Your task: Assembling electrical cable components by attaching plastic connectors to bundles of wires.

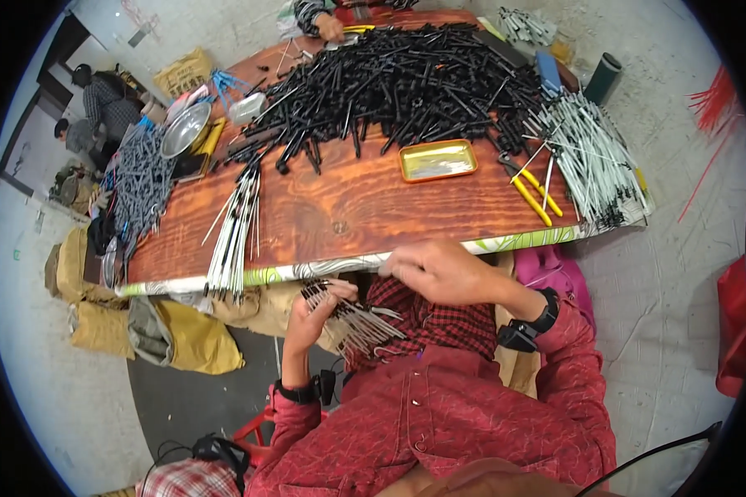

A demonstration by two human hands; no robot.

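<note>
My left hand (308, 321) is closed round a bundle of thin white rods with black ends (363, 328), held just below the table's near edge, over my lap. To its right my right hand (439, 272) hovers by that edge, its fingers bent together toward the thumb. Whatever they pinch, if anything, is too small or blurred to make out. On the table, left of centre, another bundle of white rods with black tips (240, 224) sticks out over the near edge. A big heap of black rod-like plastic parts (414, 87) covers the far half.
An orange-rimmed shallow tray (439, 177) and yellow-handled pliers (532, 200) lie on the wooden table (331, 199). Many white rods (593, 157) fill its right end, grey parts (139, 178) and a metal bowl (184, 132) its left. Across it, a co-worker's hand (330, 28) shows.
</note>
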